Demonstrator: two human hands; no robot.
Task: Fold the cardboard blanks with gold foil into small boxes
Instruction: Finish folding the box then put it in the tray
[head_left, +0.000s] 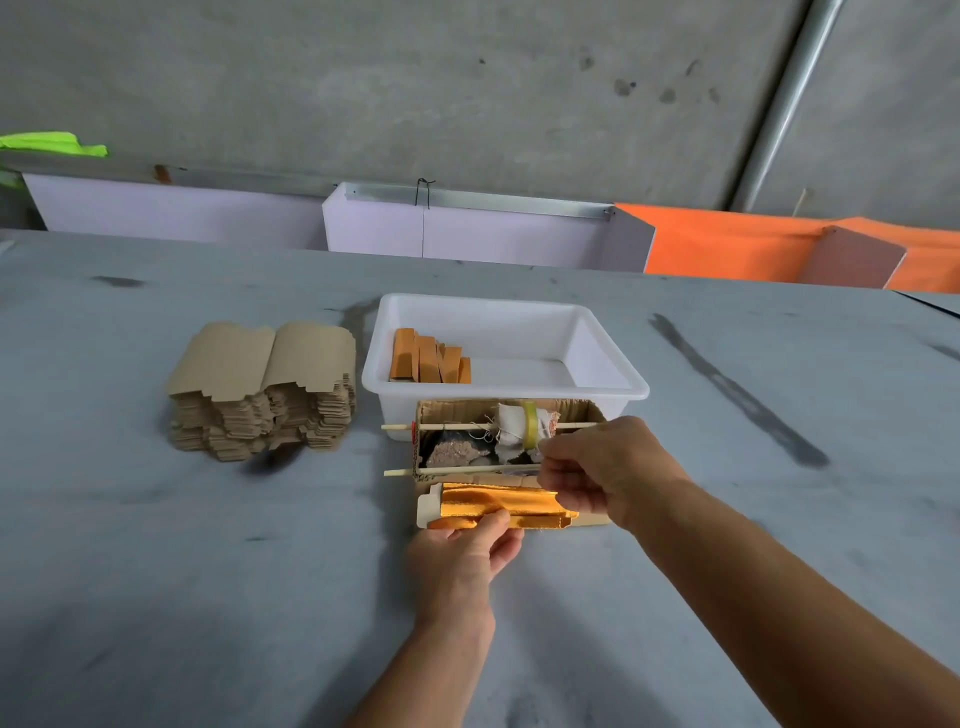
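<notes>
Grey table (156, 519), blank (498, 506) in front of me: my left hand (465, 551) pinches its near edge, my right hand (597, 473) pinches the far side.

On the grey table (208, 571) an open brown cardboard box (431, 410), crossed by two thin wooden sticks (447, 426) and holding a white cloth bundle (511, 423) with a yellow-green tape ring (529, 423), stands before a pale lilac panel (467, 234) and orange sheeting (727, 244).
</notes>
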